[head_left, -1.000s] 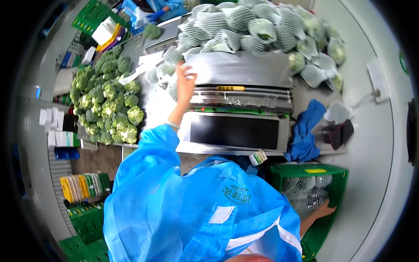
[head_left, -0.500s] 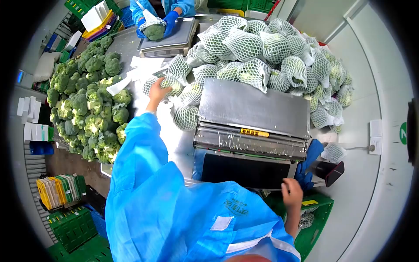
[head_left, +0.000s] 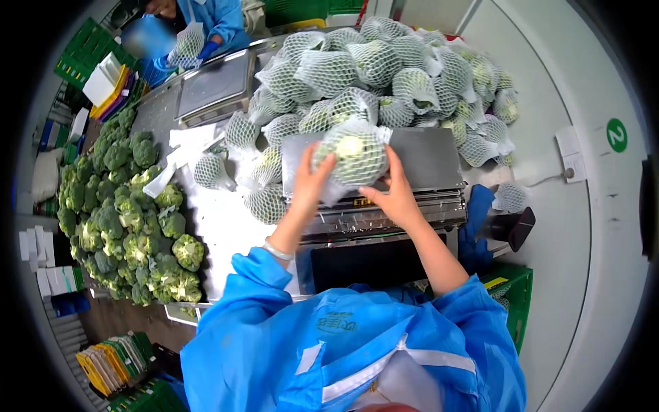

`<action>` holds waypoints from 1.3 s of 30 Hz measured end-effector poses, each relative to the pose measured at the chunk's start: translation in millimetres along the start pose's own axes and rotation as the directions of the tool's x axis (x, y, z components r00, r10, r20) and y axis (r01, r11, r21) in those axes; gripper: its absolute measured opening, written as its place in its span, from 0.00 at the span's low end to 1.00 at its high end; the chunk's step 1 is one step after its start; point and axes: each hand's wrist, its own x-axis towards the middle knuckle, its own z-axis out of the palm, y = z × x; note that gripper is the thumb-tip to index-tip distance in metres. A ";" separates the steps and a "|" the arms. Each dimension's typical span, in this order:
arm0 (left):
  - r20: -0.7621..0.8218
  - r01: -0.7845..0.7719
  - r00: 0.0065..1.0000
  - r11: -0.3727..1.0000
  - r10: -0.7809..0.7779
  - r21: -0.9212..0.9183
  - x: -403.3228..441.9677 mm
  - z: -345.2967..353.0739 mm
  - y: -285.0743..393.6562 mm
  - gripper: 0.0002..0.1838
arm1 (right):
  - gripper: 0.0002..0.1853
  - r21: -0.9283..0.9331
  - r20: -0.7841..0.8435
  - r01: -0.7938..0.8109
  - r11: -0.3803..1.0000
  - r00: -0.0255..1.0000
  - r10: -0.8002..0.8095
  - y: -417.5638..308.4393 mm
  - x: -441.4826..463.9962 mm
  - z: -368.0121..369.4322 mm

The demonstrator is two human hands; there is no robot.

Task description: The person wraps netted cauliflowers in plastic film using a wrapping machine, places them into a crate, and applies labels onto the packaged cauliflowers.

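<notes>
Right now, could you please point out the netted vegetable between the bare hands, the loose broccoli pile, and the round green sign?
Netted vegetable [head_left: 350, 150]: head view, on its pale middle.
Loose broccoli pile [head_left: 127, 218]: head view, mid-heap.
Round green sign [head_left: 616, 135]: head view, on its numeral.

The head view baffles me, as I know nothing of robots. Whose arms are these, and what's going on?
There is no robot here: the left hand and right hand are a person's own, bare. The camera is worn on that person's head, looking forward and down.

Between the hands is a netted vegetable, apparently broccoli, over a metal machine. On the table, loose broccoli lies to the left and a netted pile beyond the machine. Another person stands at the far left.
</notes>
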 end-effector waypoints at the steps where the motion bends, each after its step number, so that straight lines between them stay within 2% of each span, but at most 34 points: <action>1: 0.078 -0.225 0.974 0.951 0.214 0.209 8.8 8.5 -38.6 0.30 | 0.53 -0.106 -0.027 -0.056 0.993 0.998 0.054 15.7 3.9 -10.7; 2: 0.186 -0.439 0.898 0.813 0.398 0.383 15.4 17.4 -69.7 0.31 | 0.54 -0.212 -0.055 -0.113 0.971 0.993 0.104 30.8 5.5 -26.8; 3: 0.229 -0.359 0.930 0.852 0.289 0.381 9.6 24.8 -68.2 0.31 | 0.54 -0.199 -0.031 -0.160 0.967 0.987 0.157 49.5 6.9 -41.2; 5: 0.319 -0.179 0.947 0.899 0.047 0.399 -7.5 26.3 -62.9 0.31 | 0.52 -0.164 0.054 -0.142 0.976 0.987 0.153 55.3 4.4 -63.8; 6: 0.319 -0.173 0.947 0.898 0.038 0.405 -9.4 23.9 -54.2 0.30 | 0.51 -0.145 0.099 -0.132 0.981 0.984 0.147 58.6 4.2 -73.8; 7: 0.314 -0.160 0.949 0.896 0.024 0.414 -14.2 15.4 -42.7 0.29 | 0.49 -0.158 0.075 -0.045 0.986 0.996 0.058 69.0 1.4 -76.7; 8: 0.305 -0.148 0.952 0.892 0.011 0.427 -19.1 6.2 -29.3 0.29 | 0.48 -0.144 0.025 -0.053 0.988 0.998 0.057 65.2 -4.2 -84.5; 10: 0.086 -0.216 0.975 0.780 0.205 0.587 -40.9 -12.9 -1.4 0.24 | 0.47 -0.101 -0.085 -0.070 0.992 0.994 0.062 47.6 -25.4 -103.9; 11: 0.051 -0.228 0.960 0.663 0.275 0.713 -45.3 -36.6 -9.0 0.20 | 0.42 -0.193 -0.175 -0.088 0.977 0.983 0.054 44.3 -40.4 -118.5; 12: 0.026 -0.222 0.936 0.531 0.352 0.818 -48.8 -54.0 -20.6 0.16 | 0.32 -0.328 -0.279 -0.070 0.942 0.960 -0.026 51.6 -57.5 -131.5; 13: 0.019 -0.185 0.950 0.513 0.310 0.838 -57.9 -55.6 -26.9 0.15 | 0.22 -0.533 -0.347 -0.108 0.839 0.932 -0.101 62.2 -73.5 -140.3; 14: 0.014 -0.146 0.965 0.491 0.262 0.859 -68.7 -58.2 -34.3 0.16 | 0.18 -0.697 -0.358 -0.200 0.688 0.929 -0.093 62.6 -88.1 -140.9; 15: 0.136 -0.210 0.962 0.328 0.235 0.921 -75.3 -54.1 -50.6 0.17 | 0.17 -0.757 -0.333 -0.262 0.599 0.943 -0.010 63.6 -98.6 -134.7; 16: 0.175 -0.251 0.942 0.255 0.286 0.934 -85.8 -36.9 -58.8 0.17 | 0.16 -0.810 -0.314 -0.310 0.498 0.946 0.077 63.7 -104.7 -126.5; 18: 0.135 -0.251 0.916 0.275 0.378 0.928 -90.0 -11.1 -80.4 0.14 | 0.15 -0.805 -0.284 -0.246 0.539 0.959 0.012 94.6 -103.2 -105.4; 19: 0.147 -0.263 0.941 0.383 0.305 0.886 -84.9 -13.6 -86.5 0.13 | 0.14 -0.659 -0.255 -0.195 0.727 0.967 0.028 103.9 -97.2 -100.1; 20: 0.166 -0.261 0.959 0.487 0.229 0.834 -79.3 -21.5 -90.8 0.12 | 0.10 -0.649 -0.243 -0.127 0.750 0.969 -0.047 111.0 -95.5 -99.4; 21: 0.191 -0.247 0.969 0.584 0.157 0.773 -73.5 -30.1 -90.3 0.11 | 0.09 -0.439 -0.177 -0.168 0.883 0.979 0.098 103.1 -95.5 -108.3; 22: 0.260 -0.121 0.961 0.696 -0.098 0.707 -81.6 -34.2 -53.0 0.11 | 0.08 -0.205 -0.072 -0.230 0.951 0.973 0.219 92.3 -97.1 -122.9; 23: 0.386 -0.064 0.902 0.826 -0.191 0.560 -83.4 -48.4 -31.0 0.11 | 0.07 0.204 0.087 -0.256 0.945 0.966 0.243 88.1 -103.7 -135.7; 24: 0.521 0.026 0.816 0.916 -0.250 0.399 -83.6 -62.8 -11.1 0.11 | 0.07 0.357 0.183 -0.314 0.880 0.947 0.264 74.9 -108.0 -149.3; 25: 0.589 0.117 0.770 0.962 -0.244 0.246 -84.7 -71.7 18.2 0.10 | 0.06 0.590 0.230 -0.266 0.762 0.960 0.157 56.9 -107.5 -159.1; 26: 0.650 0.221 0.725 0.971 -0.226 0.090 -82.4 -74.6 44.4 0.09 | 0.05 0.781 0.250 -0.230 0.581 0.967 0.046 37.1 -106.2 -167.4; 27: 0.663 0.227 0.746 0.962 -0.071 -0.153 -76.1 -70.6 59.5 0.07 | 0.05 0.839 0.120 -0.090 0.537 0.993 -0.020 4.3 -96.3 -166.7; 28: 0.636 0.226 0.767 0.894 0.080 -0.386 -67.3 -61.6 70.5 0.06 | 0.05 0.874 -0.020 0.053 0.483 0.997 -0.074 -20.3 -77.8 -156.2; 29: 0.460 0.112 0.876 0.869 0.142 -0.482 -57.5 -35.9 79.7 0.07 | 0.06 0.838 -0.166 0.144 0.526 0.986 -0.004 -26.9 -53.8 -141.6; 30: 0.266 -0.028 0.941 0.833 0.208 -0.552 -41.5 -3.9 86.1 0.08 | 0.07 0.783 -0.319 0.237 0.575 0.947 0.044 -32.7 -25.3 -133.6; 31: 0.178 -0.179 0.948 0.907 0.262 -0.382 -8.3 17.4 68.0 0.10 | 0.08 0.481 -0.365 0.241 0.843 0.929 -0.057 -17.5 3.7 -128.1; 32: 0.099 -0.307 0.939 0.933 0.329 -0.185 24.0 26.6 30.2 0.12 | 0.09 0.099 -0.370 0.214 0.972 0.915 -0.164 12.8 26.0 -116.6; 33: 0.155 -0.321 0.940 0.942 0.304 0.101 48.9 23.1 -18.2 0.12 | 0.10 -0.083 -0.296 0.072 0.994 0.950 -0.094 43.4 40.4 -100.4; 34: 0.200 -0.324 0.943 0.867 0.265 0.379 66.3 22.3 -49.7 0.13 | 0.11 -0.270 -0.238 -0.063 0.961 0.971 -0.003 73.5 52.4 -86.0; 36: 0.116 -0.114 0.990 0.923 0.076 0.368 55.1 38.3 -54.3 0.12 | 0.11 -0.156 -0.184 -0.185 0.970 0.971 0.155 120.1 53.2 -66.1; 37: 0.115 0.075 0.985 0.921 -0.128 0.382 57.0 33.5 -51.8 0.14 | 0.17 -0.155 -0.106 -0.244 0.957 0.968 0.229 111.0 48.4 -74.1; 39: 0.303 0.049 0.948 0.983 -0.101 0.176 37.4 25.1 -47.9 0.19 | 0.23 -0.110 -0.018 -0.217 0.970 0.976 0.216 94.9 28.5 -81.9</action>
